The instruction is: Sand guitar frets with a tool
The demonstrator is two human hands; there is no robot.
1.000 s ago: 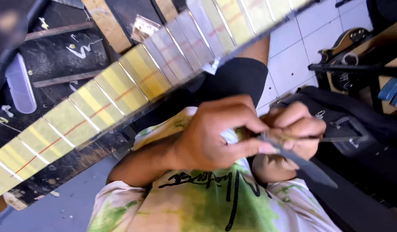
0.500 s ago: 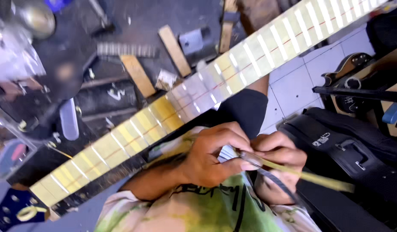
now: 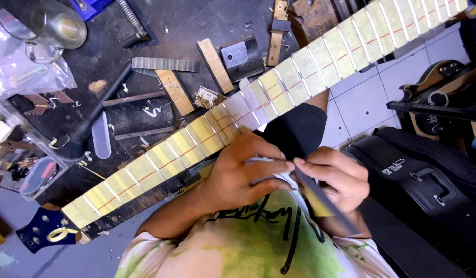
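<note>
Both hands meet just below the guitar neck (image 3: pixel 258 100), over the person's lap and tie-dyed shirt (image 3: pixel 248 247). The left hand (image 3: pixel 243 175) is curled nearly closed, its fingertips pinching a small pale piece (image 3: pixel 279 177) against the right hand's fingertips. The right hand (image 3: pixel 333 177) is also closed, gripping a long, thin file-like tool (image 3: pixel 325 203) that slants down and away toward the lower right; its far end is blurred. The neck runs diagonally from the dark blue headstock (image 3: pixel 42 229) at the lower left up to the upper right corner, its fretboard covered in yellowish tape between the frets, lying along the near edge of the dark bench (image 3: pixel 196 20). On the bench sit wood blocks, a glass mug (image 3: pixel 47 25) at the far left corner and plastic bags. White floor tiles (image 3: pixel 361 98) and a black guitar case (image 3: pixel 428 190) lie to the right.
</note>
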